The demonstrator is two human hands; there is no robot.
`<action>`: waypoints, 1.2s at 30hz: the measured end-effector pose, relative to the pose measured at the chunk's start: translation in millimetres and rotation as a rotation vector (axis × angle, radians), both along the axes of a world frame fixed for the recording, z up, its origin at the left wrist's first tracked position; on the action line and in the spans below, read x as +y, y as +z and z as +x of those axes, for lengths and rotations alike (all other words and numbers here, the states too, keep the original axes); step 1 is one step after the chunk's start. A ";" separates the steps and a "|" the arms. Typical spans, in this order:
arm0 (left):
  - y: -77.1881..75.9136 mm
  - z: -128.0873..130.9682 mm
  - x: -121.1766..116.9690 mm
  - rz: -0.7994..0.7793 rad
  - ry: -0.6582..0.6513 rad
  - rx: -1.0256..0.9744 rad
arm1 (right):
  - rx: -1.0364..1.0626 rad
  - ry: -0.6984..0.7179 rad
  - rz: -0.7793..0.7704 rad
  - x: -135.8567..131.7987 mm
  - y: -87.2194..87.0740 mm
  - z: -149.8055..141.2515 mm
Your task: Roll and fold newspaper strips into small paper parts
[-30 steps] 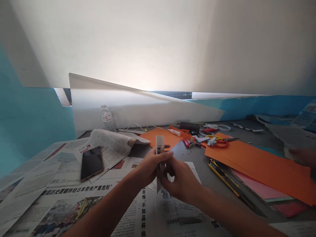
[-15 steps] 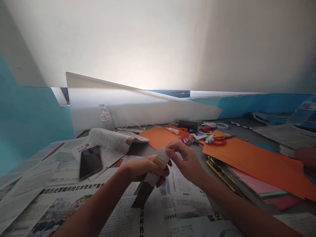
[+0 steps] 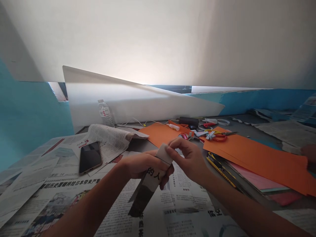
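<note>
A folded strip of newspaper (image 3: 147, 184) slants above the spread newspaper sheets (image 3: 118, 204), its dark lower end pointing toward me and its pale end up. My left hand (image 3: 148, 164) is closed around the strip's middle, fingers wrapped behind it. At the pale upper end, my right hand (image 3: 185, 154) pinches the strip's edge between thumb and fingers. Large printed characters show on the strip just below my left thumb. The far side of the strip is hidden.
A phone (image 3: 90, 158) lies at left, a water bottle (image 3: 105, 113) behind it. To the right are orange paper (image 3: 256, 161), scissors (image 3: 218, 135), a yellow-black utility knife (image 3: 221, 169) and a glue bottle (image 3: 174, 127). Another person's hand (image 3: 309, 151) shows at the right edge.
The strip has turned from upright and edge-on to slanted, its printed face showing. My right hand has moved from the strip's lower part to its upper end; my left hand keeps its hold.
</note>
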State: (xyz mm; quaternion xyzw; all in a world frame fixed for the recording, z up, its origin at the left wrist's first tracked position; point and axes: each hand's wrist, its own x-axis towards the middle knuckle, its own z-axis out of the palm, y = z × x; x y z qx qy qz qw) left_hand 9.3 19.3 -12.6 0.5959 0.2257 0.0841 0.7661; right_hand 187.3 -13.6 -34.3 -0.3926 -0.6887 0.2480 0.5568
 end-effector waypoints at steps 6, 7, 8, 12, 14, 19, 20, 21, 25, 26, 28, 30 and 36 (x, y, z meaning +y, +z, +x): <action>-2.4 1.7 0.4 -0.019 -0.016 -0.013 | 0.049 -0.018 -0.001 -2.2 0.4 -1.4; -2.0 1.9 0.1 -0.023 -0.016 -0.008 | 0.056 -0.016 0.002 -2.2 0.7 -1.6; -1.7 2.1 -0.2 -0.026 -0.016 -0.002 | 0.060 -0.015 0.004 -2.0 1.1 -1.9; -1.9 2.7 -0.5 -0.029 -0.030 0.019 | 0.068 -0.013 0.010 -1.6 1.5 -2.5; -2.6 3.4 -0.6 -0.032 -0.029 0.023 | 0.069 -0.013 0.014 -1.4 0.7 -2.5; -2.8 5.6 -1.4 -0.052 -0.030 0.035 | 0.064 -0.010 0.013 -2.1 -0.8 -2.2; -2.6 5.9 -1.5 -0.053 -0.032 0.040 | 0.064 -0.010 0.011 -2.4 -0.7 -2.3; -2.4 6.2 -1.6 -0.053 -0.030 0.043 | 0.064 -0.012 0.010 -2.8 -0.4 -2.4; -1.8 6.4 -2.1 -0.053 -0.025 0.057 | 0.061 -0.020 -0.008 -4.1 0.6 -2.5; -1.6 6.4 -2.2 -0.053 -0.024 0.059 | 0.062 -0.022 -0.011 -4.3 0.6 -2.4; -1.5 6.2 -2.3 -0.055 -0.020 0.059 | 0.064 -0.024 -0.017 -4.3 0.2 -2.0; -1.6 6.1 -2.1 -0.055 -0.020 0.048 | 0.064 -0.028 -0.020 -4.1 -0.3 -1.7; -3.3 5.6 -0.8 -0.060 -0.035 0.021 | 0.059 -0.038 -0.029 -2.8 0.2 -2.3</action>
